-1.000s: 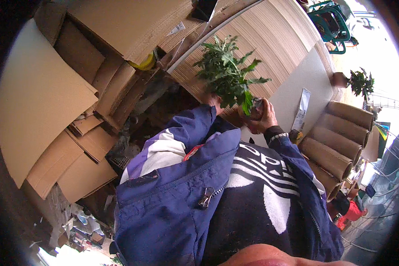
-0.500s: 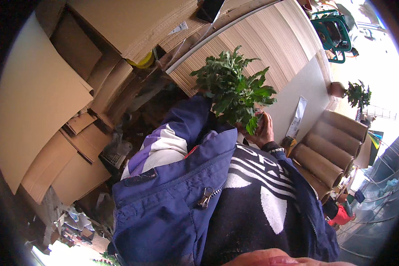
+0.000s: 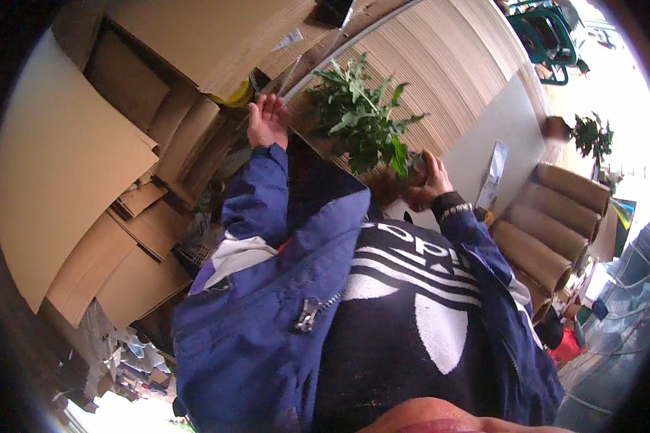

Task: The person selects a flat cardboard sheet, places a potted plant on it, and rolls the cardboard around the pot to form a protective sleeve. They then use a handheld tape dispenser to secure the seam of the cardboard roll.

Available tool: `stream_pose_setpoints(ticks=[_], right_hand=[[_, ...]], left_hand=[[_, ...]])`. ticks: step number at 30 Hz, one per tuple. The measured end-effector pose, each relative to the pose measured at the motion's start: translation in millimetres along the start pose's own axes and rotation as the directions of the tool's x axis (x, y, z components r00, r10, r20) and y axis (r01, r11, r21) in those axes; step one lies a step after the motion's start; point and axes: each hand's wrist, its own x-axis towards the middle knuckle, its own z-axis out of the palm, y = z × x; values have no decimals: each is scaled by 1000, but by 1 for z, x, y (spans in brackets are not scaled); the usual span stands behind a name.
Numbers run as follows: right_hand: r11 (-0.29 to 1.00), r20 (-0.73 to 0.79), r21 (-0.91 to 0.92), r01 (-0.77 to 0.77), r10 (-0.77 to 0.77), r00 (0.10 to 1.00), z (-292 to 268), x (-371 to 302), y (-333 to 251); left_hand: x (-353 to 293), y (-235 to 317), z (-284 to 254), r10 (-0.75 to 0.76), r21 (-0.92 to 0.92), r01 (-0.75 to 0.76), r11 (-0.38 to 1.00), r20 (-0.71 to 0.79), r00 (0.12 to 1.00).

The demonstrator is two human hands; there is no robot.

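Observation:
A leafy green potted plant (image 3: 365, 108) lies tilted in front of my chest, its foliage spreading to the upper left. My right hand (image 3: 427, 179) is closed round its small dark pot (image 3: 416, 167) at the lower right end of the stems. A brownish patch beside the pot is too blurred to make out. My left hand (image 3: 268, 123) is raised to the left of the leaves, apart from them. Its palm shows, the fingers are stretched out, and nothing is in it.
Beyond the plant is a large stack of cardboard sheets (image 3: 433, 54), with a pale board (image 3: 477, 130) beside it. Brown cardboard rolls (image 3: 545, 224) lie at right. Another potted plant (image 3: 592, 137) is farther right. Flattened cardboard (image 3: 72, 180) leans at left, near a yellow object (image 3: 232, 95).
My left hand, hidden behind the foliage before, has come out to the left and is open. The plant has shifted slightly left and tilted more, with its pot still in my right hand.

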Motion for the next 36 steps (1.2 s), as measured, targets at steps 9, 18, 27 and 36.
stream_pose_setpoints(ticks=[9,18,27,36], right_hand=[[999,14,38,-29,28,1000,3,8,16],[978,-230,147,145,-109,967,21,-33,31],[978,-170,151,146,-119,978,16,-30,40],[992,97,111,-54,44,994,0,17,32]], left_hand=[[-117,-120,-48,-679,252,652,715,24,734],[-83,-208,-33,-759,4,770,638,168,628],[-28,-193,-11,-596,-65,615,786,187,781],[11,-106,-12,-296,-156,303,940,64,953]])
